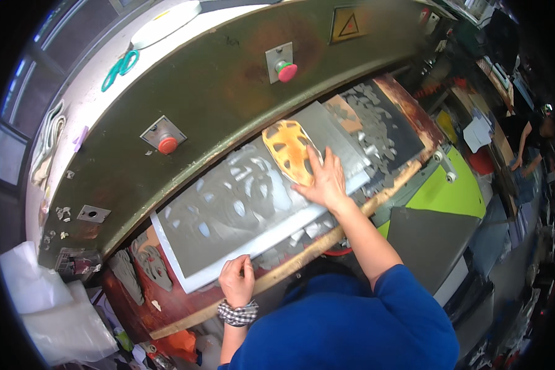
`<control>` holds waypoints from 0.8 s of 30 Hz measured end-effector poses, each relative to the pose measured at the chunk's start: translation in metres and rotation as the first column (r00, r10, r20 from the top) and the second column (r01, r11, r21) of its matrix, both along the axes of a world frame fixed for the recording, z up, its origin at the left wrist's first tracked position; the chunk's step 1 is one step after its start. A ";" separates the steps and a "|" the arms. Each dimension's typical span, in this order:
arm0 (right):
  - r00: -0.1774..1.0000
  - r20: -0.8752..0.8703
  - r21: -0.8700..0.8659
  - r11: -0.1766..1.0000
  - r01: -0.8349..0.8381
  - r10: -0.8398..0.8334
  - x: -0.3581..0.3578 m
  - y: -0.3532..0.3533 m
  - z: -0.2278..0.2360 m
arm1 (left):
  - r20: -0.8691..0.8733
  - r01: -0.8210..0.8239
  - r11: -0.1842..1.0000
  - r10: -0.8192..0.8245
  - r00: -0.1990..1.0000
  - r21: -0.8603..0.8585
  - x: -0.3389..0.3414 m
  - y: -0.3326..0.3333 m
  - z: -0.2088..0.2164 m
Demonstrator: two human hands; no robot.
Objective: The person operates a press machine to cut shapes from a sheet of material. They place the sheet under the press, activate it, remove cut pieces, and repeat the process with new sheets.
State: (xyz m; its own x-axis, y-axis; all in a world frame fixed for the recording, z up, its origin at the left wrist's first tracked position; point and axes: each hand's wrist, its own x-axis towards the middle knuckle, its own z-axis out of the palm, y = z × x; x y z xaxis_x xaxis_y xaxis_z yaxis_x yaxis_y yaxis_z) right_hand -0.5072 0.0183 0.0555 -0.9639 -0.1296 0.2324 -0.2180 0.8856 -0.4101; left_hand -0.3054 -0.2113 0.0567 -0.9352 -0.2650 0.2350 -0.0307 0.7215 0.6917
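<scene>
A yellow cutting die (pixel 283 145) with several openings lies flat on a grey sheet of material (pixel 234 237). My right hand (pixel 327 179) grips its near right end, thumb at the near edge and fingers along the right side. Cut-out holes cover much of the sheet left of the die, and a pale white-blue sheet (pixel 194 282) shows beneath it. At the sheet's near edge my left hand (pixel 237 280) is curled into a loose fist, with nothing visible in it. A checked band wraps that wrist.
Behind the work surface stands a green machine beam (pixel 222 92) with a red button (pixel 167 145) and a pinkish-red button (pixel 287 71). Grey cut pieces (pixel 370 105) lie at the right, others (pixel 151 265) at the left. Teal-handled scissors (pixel 120 69) rest on top. Another person (pixel 527 139) is far right.
</scene>
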 end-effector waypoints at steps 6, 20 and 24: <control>1.000 0.027 -0.102 0.995 -0.009 0.012 0.039 0.022 0.000 | -0.020 0.083 0.965 -0.091 0.996 -0.248 -0.056 0.056 -0.005; 0.982 0.177 -0.983 0.052 0.175 0.059 0.070 0.207 0.047 | 0.349 0.360 0.890 -0.255 0.902 -0.281 0.039 0.127 0.006; 0.990 0.135 -0.973 0.186 0.139 -0.035 0.095 0.243 0.053 | 0.175 0.187 0.967 -0.156 0.972 -0.174 0.028 0.137 0.024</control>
State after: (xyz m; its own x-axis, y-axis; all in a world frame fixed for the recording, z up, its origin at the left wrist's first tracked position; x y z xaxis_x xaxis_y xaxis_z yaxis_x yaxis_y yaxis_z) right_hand -0.4125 0.2616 0.1082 -0.9705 0.2377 0.0401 -0.0964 -0.2304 -0.9683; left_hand -0.2778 -0.0746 0.0802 -0.9919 -0.0626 0.1106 0.0069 0.8422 0.5392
